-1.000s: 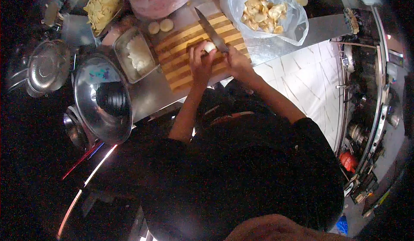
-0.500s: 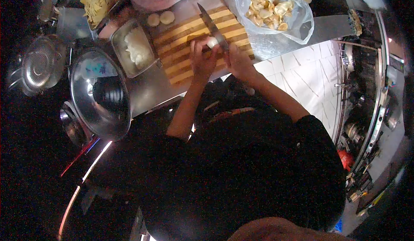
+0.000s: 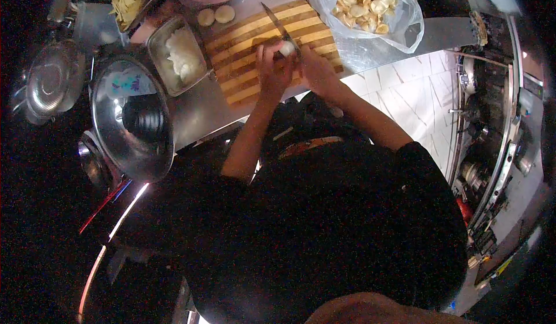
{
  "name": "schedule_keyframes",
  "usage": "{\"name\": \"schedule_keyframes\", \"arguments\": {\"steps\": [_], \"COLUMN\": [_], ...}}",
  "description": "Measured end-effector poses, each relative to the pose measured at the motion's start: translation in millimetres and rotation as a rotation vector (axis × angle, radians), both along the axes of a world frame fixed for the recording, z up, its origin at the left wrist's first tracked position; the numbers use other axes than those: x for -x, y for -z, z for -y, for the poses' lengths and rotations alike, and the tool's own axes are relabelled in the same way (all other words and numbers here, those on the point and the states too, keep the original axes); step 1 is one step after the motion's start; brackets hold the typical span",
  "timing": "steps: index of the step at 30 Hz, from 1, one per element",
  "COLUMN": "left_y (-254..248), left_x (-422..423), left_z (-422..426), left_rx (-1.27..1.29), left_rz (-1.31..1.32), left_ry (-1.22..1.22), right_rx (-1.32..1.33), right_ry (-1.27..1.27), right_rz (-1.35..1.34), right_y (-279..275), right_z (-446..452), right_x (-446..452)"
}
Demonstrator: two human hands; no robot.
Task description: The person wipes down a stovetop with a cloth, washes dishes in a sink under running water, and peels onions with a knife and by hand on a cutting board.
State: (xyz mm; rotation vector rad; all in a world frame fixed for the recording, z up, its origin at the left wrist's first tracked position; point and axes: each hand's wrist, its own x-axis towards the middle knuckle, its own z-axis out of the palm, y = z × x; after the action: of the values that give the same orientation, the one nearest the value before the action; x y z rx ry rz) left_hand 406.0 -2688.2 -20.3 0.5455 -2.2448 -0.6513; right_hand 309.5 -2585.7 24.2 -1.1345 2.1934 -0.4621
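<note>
Over the striped wooden cutting board (image 3: 238,80), my left hand (image 3: 273,72) pinches a small, round white vegetable (image 3: 286,48) whose exact kind I cannot make out. My right hand (image 3: 318,75) is closed round the handle of a kitchen knife (image 3: 274,21). The blade slants up and left across the board, with its lower part right beside the white vegetable. Two pale round pieces (image 3: 224,14) lie just past the board's far left corner. The knife handle is hidden inside my right hand.
A plastic bag (image 3: 406,34) of pale brown pieces sits right of the board. To the left are a metal container (image 3: 155,63) holding white food, a large steel bowl (image 3: 104,144) and a strainer (image 3: 55,83). Yellowish slices (image 3: 133,2) fill another container at the back.
The view has shifted slightly. My right hand and the knife have turned a little, and the blade now looks narrower beside the white vegetable. Both hands keep their hold.
</note>
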Motion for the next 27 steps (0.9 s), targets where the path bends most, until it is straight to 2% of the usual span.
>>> {"name": "schedule_keyframes", "arguments": {"steps": [1,4,7,10,11,12,14,17,20,21,24,27], "left_y": [-0.7,-29.3,-21.3,-31.3,-17.1,-2.3,1.0,2.6,-4.5,-5.7,-17.3,-45.6], "left_x": [0.7,5.9,5.9,-3.1,-4.0,-3.2,-4.8,23.4,41.7,46.6,48.6,45.1], "left_z": [1.3,-8.2,-8.8,8.0,23.4,40.2,74.5,103.9,114.8,117.5,115.6,84.9], "left_rx": [0.075,-0.302,-0.442,-0.737,-0.600,-0.687,-0.571,-0.409,-0.289,-0.316,-0.098,0.106], "left_rz": [0.003,-0.041,-0.087,-0.086,-0.290,-0.361,-0.169,-0.176,-0.026,-0.007,0.134,0.120], "left_ry": [-0.004,-0.090,-0.146,-0.234,-0.174,-0.169,-0.169,-0.105,-0.136,-0.141,-0.165,-0.223], "right_rx": [-0.054,0.084,0.049,0.149,0.092,0.032,-0.002,0.090,0.160,0.162,0.149,0.101], "right_ry": [0.003,-0.012,-0.034,-0.054,-0.022,0.011,0.054,0.092,0.120,0.129,0.135,0.143], "right_rz": [0.009,-0.025,-0.200,-0.249,-0.233,-0.217,-0.205,-0.223,-0.254,-0.277,-0.323,-0.368], "right_y": [-0.8,-9.6,-18.0,-24.9,-27.7,-31.5,-39.5,-45.0,-44.7,-48.6,-46.5,-31.4], "right_z": [1.9,-18.0,-23.2,-22.5,-22.0,-23.1,-25.1,-27.7,-31.9,-34.4,-45.9,-59.1], "right_x": [0.5,-0.1,-5.0,-3.9,-1.2,2.6,7.9,15.2,20.0,18.5,18.8,23.6]}}
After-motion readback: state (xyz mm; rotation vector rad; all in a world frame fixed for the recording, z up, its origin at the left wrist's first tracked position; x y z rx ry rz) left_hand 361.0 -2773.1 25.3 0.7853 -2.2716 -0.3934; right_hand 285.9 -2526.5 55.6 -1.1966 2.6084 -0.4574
